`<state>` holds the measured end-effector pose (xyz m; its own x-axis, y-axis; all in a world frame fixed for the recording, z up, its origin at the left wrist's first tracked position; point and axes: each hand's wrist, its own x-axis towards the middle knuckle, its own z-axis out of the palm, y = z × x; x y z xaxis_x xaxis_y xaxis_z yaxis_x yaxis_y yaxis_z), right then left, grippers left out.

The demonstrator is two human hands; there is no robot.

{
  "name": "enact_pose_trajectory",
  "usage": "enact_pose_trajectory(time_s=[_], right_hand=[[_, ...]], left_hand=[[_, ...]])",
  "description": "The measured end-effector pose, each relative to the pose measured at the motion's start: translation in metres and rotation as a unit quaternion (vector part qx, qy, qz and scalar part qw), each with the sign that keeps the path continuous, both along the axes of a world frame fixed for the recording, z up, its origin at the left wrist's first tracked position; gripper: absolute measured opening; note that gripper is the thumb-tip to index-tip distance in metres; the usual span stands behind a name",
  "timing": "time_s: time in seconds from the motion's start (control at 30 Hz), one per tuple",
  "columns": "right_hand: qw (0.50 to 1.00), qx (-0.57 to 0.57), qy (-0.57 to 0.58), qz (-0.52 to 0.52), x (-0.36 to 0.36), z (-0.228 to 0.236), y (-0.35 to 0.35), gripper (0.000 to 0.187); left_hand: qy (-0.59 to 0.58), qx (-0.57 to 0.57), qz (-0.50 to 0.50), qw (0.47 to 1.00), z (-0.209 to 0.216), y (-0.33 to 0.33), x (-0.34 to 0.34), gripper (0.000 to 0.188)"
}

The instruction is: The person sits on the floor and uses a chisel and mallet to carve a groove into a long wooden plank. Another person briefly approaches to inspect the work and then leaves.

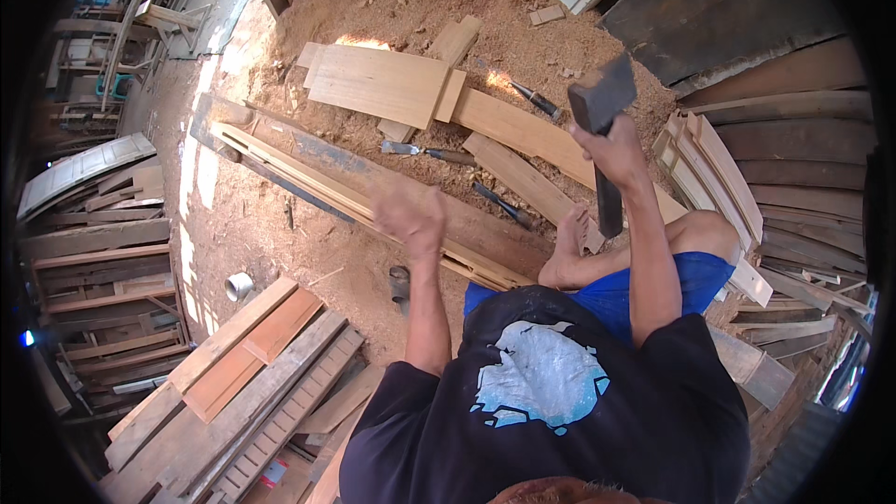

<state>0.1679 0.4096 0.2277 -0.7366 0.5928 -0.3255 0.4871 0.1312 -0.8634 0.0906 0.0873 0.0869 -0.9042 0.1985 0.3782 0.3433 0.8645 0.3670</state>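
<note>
In my right hand [616, 154] is a dark mallet [605, 93], its blocky head up and its handle [609, 210] pointing down past my wrist. The fingers wrap round the handle close under the head. My left hand [411, 217] is over a long slotted wooden piece [303, 185]; motion smears its fingers, so I cannot tell whether it holds anything. That piece lies along a thick worn beam [373, 173]. Beyond the beam lie a chisel with a wide blade [425, 152], a dark chisel-like tool [502, 205] and another handled tool [537, 101].
Pale boards [378, 82] lie on the sawdust-covered ground [373, 9] past the beam. A stack of planks [233, 364] is at my lower left, with a short white pipe [239, 287] beside it. Curved boards [714, 173] lean at the right. My bare foot [567, 252] rests near the beam.
</note>
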Motion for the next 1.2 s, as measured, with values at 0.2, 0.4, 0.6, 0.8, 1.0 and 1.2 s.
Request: enact_pose_trajectory(time_s=[0.2,0.4,0.6,0.8,1.0,1.2], right_hand=[[0.936,0.221,-0.229,0.152,-0.076,-0.194,0.07,0.036],[0.889,0.261,-0.321,0.197,-0.105,-0.298,0.086,0.051],[0.879,0.26,-0.336,0.217,-0.115,-0.352,0.09,0.041],[0.842,0.334,-0.34,0.253,-0.12,-0.341,0.081,0.041],[0.825,0.341,-0.35,0.285,-0.131,-0.353,0.084,0.047],[0.86,0.236,-0.313,0.325,-0.144,-0.305,0.092,0.055]], left_hand=[[-0.365,0.132,0.312,0.867,0.019,-0.048,-0.047,0.101],[-0.194,0.187,0.225,0.936,-0.039,-0.071,-0.041,0.095],[-0.267,0.187,0.281,0.903,-0.023,-0.058,-0.05,0.09],[-0.289,0.211,0.277,0.892,-0.023,-0.058,-0.052,0.093],[-0.276,0.156,0.282,0.905,-0.056,-0.074,-0.041,0.096],[-0.186,0.125,0.271,0.936,-0.052,-0.071,-0.043,0.096]])
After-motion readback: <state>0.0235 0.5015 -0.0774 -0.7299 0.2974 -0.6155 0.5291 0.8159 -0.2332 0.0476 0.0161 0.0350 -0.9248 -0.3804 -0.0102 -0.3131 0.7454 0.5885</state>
